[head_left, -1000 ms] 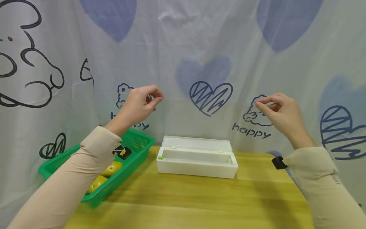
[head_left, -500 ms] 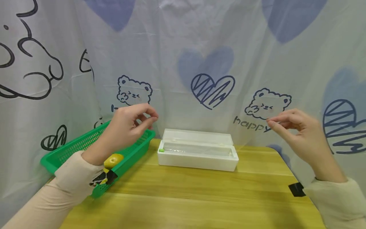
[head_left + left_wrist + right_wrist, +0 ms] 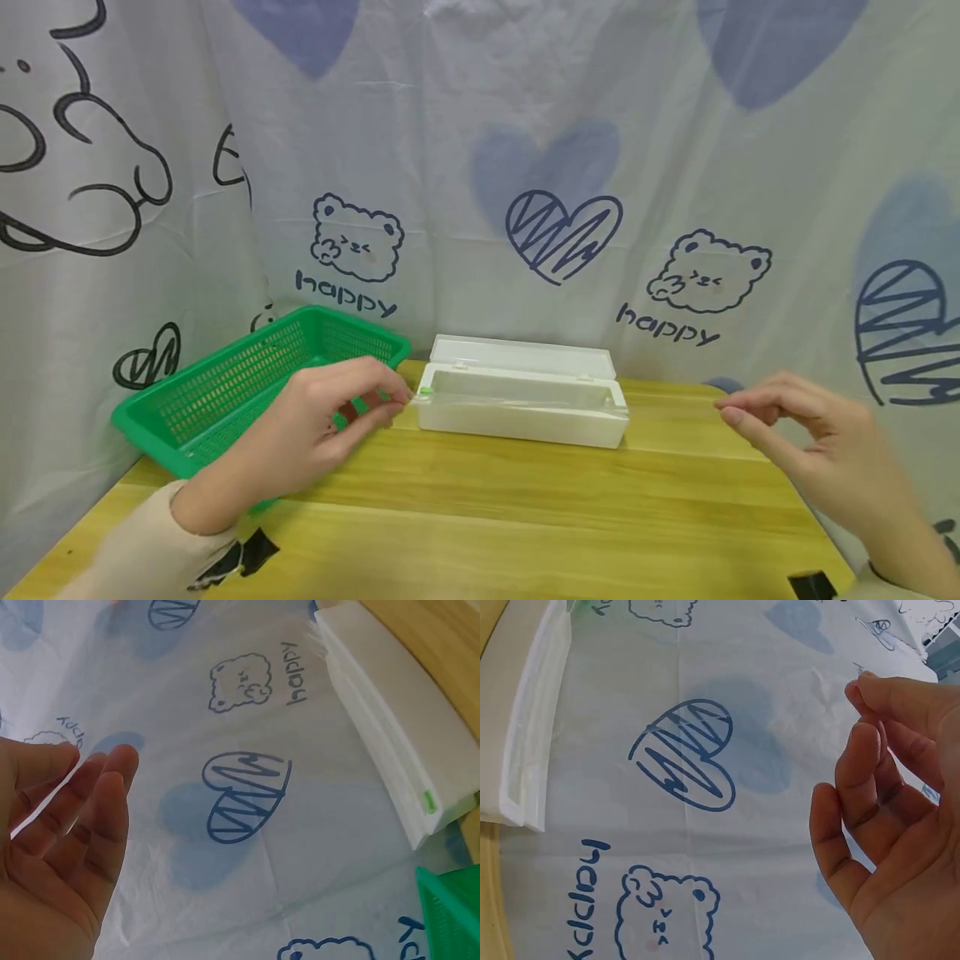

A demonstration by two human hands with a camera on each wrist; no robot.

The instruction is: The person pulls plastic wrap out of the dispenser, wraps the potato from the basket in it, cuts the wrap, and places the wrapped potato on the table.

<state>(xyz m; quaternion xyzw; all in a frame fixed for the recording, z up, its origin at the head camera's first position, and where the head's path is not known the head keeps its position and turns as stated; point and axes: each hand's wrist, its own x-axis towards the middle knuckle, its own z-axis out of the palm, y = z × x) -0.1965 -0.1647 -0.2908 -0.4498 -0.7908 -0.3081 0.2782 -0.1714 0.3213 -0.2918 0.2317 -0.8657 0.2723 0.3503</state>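
Hovering apart, left hand (image 3: 311, 429) and right hand (image 3: 817, 450) pinch clear film's (image 3: 517, 403) edges.

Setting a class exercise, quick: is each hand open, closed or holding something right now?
Left hand: closed, pinching what looks like clear film.
Right hand: closed in a pinch, seemingly on the same film, though it barely shows there.

The word "happy" (image 3: 347, 294) is showing twice on the pale curtain (image 3: 457, 283), each time sitting beneath a bear drawing (image 3: 358, 238).
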